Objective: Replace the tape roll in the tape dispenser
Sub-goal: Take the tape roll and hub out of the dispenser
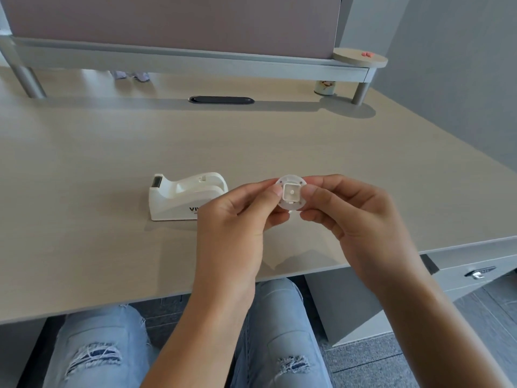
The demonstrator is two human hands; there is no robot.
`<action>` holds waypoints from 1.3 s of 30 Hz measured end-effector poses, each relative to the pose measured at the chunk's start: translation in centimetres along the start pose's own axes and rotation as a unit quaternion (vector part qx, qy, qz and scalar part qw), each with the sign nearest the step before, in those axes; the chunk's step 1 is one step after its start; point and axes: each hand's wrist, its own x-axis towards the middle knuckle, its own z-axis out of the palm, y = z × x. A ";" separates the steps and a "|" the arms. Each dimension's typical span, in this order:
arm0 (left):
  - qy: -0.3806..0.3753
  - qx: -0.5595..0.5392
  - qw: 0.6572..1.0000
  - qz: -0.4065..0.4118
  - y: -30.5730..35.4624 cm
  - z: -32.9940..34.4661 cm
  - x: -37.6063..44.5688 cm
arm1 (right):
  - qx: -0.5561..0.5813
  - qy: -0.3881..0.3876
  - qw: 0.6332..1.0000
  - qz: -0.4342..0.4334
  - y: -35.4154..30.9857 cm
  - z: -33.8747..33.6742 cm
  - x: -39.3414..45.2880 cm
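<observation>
1. Spool (291,195) sits pinched between both hands, lifted above the desk (112,163), flat face toward the camera. It's a clear round hub with a square socket in the middle; its axle axis points roughly at the viewer.
2. Left hand (237,219): thumb and fingers pressed onto the hub's left rim. Right hand (355,217): thumb and fingers pressed onto the right rim. Both grips closed on the part, neither spread.
3. Can't tell whether any tape is wound on it. It looks like a bare or near-empty core; no second roll shows anywhere on the desk.
4. Tape dispenser (186,197) stands on the desk to the left of the hub, just beyond the left hand. The left hand's knuckles cover its near right corner. Cutter end points left, the open cradle end faces right toward the hands. Cradle looks empty.
5. Key relation: the cradle lies left of and below the grip, and the left hand is nearer to it. The dispenser's long axis runs left-right, so the hub's axle has to lie across that, near-far, to drop into the slots.
6. Judgement: mid-task, roll out, hub being inspected or prepped. Seating it needs little or no turning, then a short move left and down.
</observation>
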 end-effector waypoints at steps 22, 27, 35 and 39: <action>0.067 -0.004 0.998 -0.018 -2.2 0.1 -0.1 | -0.226 0.054 0.952 -0.200 2.7 0.0 -0.7; 0.070 -0.020 0.997 -0.019 -2.4 0.2 -0.5 | -0.317 0.017 0.910 -0.268 3.2 -0.6 -0.6; 0.061 -0.002 0.998 -0.024 -2.3 -0.1 -0.7 | -0.345 -0.007 0.893 -0.289 3.2 -1.2 -0.4; 0.061 0.028 0.997 -0.024 -2.9 0.0 -0.8 | -0.338 -0.021 0.897 -0.284 3.5 -1.6 -0.7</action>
